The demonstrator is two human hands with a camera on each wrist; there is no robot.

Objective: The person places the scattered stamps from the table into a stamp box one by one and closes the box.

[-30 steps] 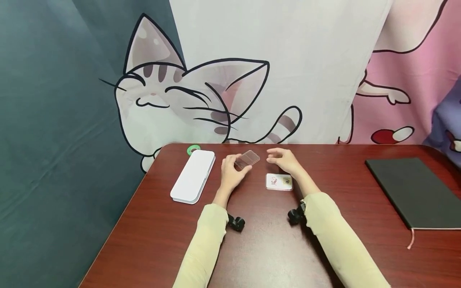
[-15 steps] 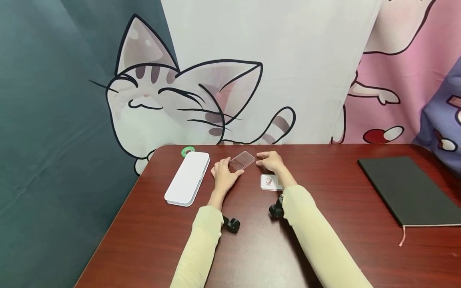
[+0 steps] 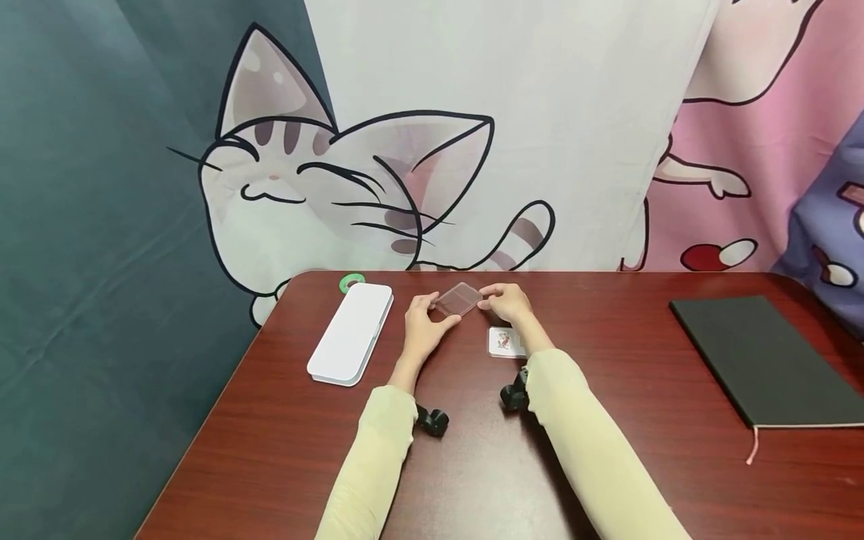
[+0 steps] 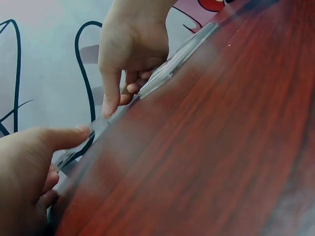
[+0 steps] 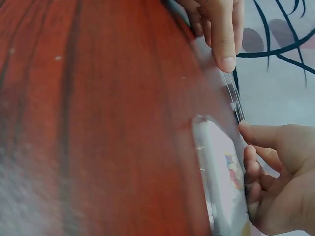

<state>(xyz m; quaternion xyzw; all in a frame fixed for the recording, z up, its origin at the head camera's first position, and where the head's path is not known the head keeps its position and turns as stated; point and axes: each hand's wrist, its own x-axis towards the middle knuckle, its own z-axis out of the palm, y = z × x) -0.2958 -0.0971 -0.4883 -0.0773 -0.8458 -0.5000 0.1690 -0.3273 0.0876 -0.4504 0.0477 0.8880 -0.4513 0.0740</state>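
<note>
A clear, flat plastic case is held slightly tilted between both hands near the back of the table. My left hand grips its left side, thumb on the near edge and fingers at the far edge. At the right corner, my right hand pinches the case with thumb and fingertips. The left wrist view shows the left thumb on the clear edge. Under the right forearm lies a second clear case with a white printed insert; its right part is hidden in the head view, and the right wrist view shows it beside my right hand.
A long white box lies left of my left hand, with a green ring-shaped roll behind it. A black notebook with a pink ribbon is at the far right. A printed cat curtain hangs behind the table.
My right hand has moved left from above the printed case to the clear case's right corner and now pinches it. The right forearm covers part of the printed case. The left hand keeps its grip.
</note>
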